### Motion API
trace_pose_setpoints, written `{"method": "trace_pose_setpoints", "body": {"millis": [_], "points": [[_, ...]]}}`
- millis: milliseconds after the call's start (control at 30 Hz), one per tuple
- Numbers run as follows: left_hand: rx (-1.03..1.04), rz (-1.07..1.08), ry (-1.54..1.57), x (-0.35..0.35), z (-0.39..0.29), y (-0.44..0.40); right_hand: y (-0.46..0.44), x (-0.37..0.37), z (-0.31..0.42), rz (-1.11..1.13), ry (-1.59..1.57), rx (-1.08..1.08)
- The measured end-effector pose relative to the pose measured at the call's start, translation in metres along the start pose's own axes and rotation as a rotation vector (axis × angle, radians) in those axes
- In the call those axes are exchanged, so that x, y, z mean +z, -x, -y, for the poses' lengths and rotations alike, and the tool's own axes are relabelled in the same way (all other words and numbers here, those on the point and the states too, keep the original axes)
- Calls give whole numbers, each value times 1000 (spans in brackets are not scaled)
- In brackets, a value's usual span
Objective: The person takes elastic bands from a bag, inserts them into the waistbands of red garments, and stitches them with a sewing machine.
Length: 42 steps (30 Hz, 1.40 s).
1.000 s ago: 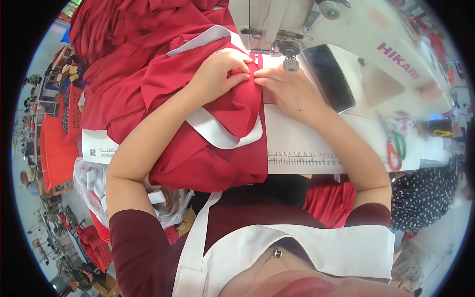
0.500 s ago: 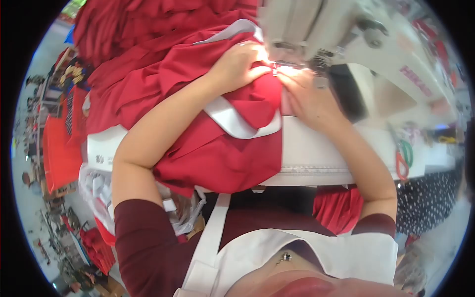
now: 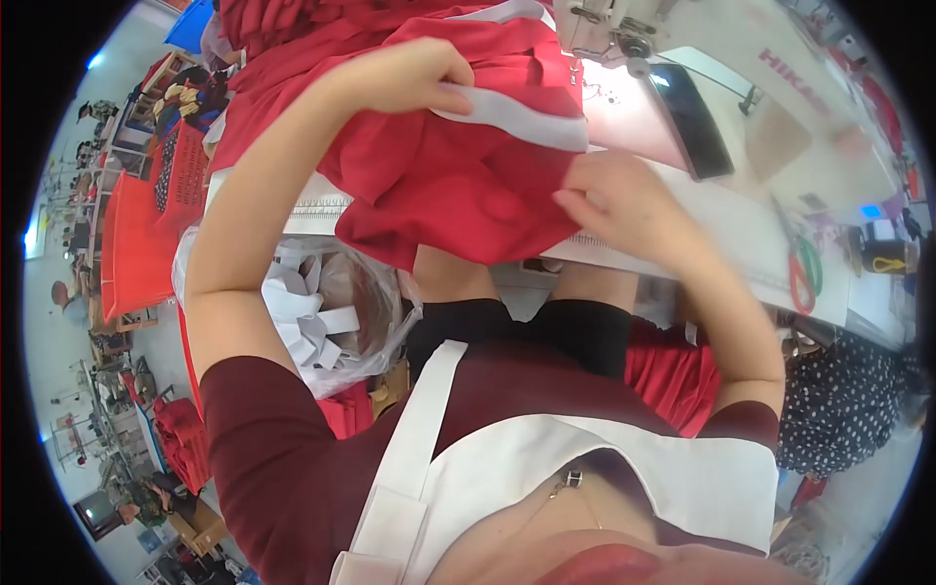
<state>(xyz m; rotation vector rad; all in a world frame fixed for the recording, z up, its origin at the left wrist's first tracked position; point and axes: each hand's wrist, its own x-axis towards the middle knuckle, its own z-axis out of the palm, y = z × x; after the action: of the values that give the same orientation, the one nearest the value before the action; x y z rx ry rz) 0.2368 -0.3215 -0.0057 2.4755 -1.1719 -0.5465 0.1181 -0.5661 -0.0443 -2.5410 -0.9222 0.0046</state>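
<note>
Red fabric (image 3: 468,200) with a white band (image 3: 526,122) along it is spread over the front of the sewing table. My left hand (image 3: 414,78) is closed, pinching the fabric where the band begins. At the fabric's right side, the fingers of my right hand (image 3: 624,200) are curled in a pinch on its edge. Beyond both hands stands the sewing machine (image 3: 673,34), its needle area lit up. The cloth lies to the left of and in front of the needle. Folds hide part of the fabric under my left hand.
A dark phone (image 3: 694,122) lies on the machine bed. Scissors (image 3: 801,278) with red and green handles rest at the table's right. Below the left edge hangs a plastic bag (image 3: 322,322) of white scraps. More red cloth (image 3: 283,29) is heaped behind.
Both hands have left the needle area. My left hand has moved up and left, my right hand down towards me. The red fabric has come away from under the needle and turned.
</note>
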Motion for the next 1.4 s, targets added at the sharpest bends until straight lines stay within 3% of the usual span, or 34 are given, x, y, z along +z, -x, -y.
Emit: {"method": "trace_pose_setpoints", "body": {"millis": [67,133,233,267,300,333,367,433,467,500,567,633,667,700,733,767,833,867,933,967,1067,1100,1167,1200,1267,1333,1367,1400], "points": [[128,16,-48,-20,-2,-1,-9,25,8,-109,-201,-92],[32,14,-72,-34,-4,-3,-31,43,7,-174,-167,-85],[-59,48,-311,-55,-66,6,-64,65,15,-141,5,33],[-71,39,-358,-55,-77,5,-69,66,25,-100,-190,31],[6,98,-379,-47,-75,-1,-70,60,37,-57,-385,30],[86,159,-395,-30,-68,-9,-56,57,52,-119,-291,-33],[69,256,-496,-9,-63,-11,-36,41,75,-154,-662,-191],[-210,643,-691,27,-78,0,14,29,91,-203,-586,-412],[-285,635,-734,42,-63,9,39,34,88,-178,-471,-464],[-199,467,-751,46,-38,21,60,45,84,-95,-507,-382],[-339,143,-651,43,-13,34,79,99,67,-27,-468,-211],[-217,-108,-554,41,3,45,80,122,65,9,-442,-103],[-206,-103,-555,33,-11,45,74,125,63,-169,-387,-190],[-270,-26,-282,16,-35,52,66,125,59,-345,-325,-285],[-337,51,-7,8,-51,58,60,111,62,-341,-570,-155],[-346,56,-7,12,-60,61,52,92,68,-327,-823,-21],[-340,62,882,25,-74,68,22,83,61,-236,-1572,189],[-347,194,1134,30,-77,67,12,80,58,-193,-1974,247],[-422,307,1043,36,-89,69,1,75,65,-382,-2165,304],[-405,385,981,39,-84,72,0,77,65,-372,-2172,297],[-299,724,396,41,-74,61,-3,83,65,-480,-2197,286],[-298,729,392,47,-71,61,-3,84,66,-461,-2285,238],[-261,417,296,53,-66,59,0,81,65,-452,-2361,179],[-295,233,466,41,-63,62,3,78,68,-504,-2375,247],[-272,-294,1380,34,-37,68,11,76,77,-576,-2395,314],[-349,-487,1501,5,-35,73,19,78,91,-602,-2504,514],[-347,-681,927,-8,-34,77,25,91,89,-438,-2474,392],[-326,-823,341,-22,-35,82,25,96,95,-408,-2411,403]]}}
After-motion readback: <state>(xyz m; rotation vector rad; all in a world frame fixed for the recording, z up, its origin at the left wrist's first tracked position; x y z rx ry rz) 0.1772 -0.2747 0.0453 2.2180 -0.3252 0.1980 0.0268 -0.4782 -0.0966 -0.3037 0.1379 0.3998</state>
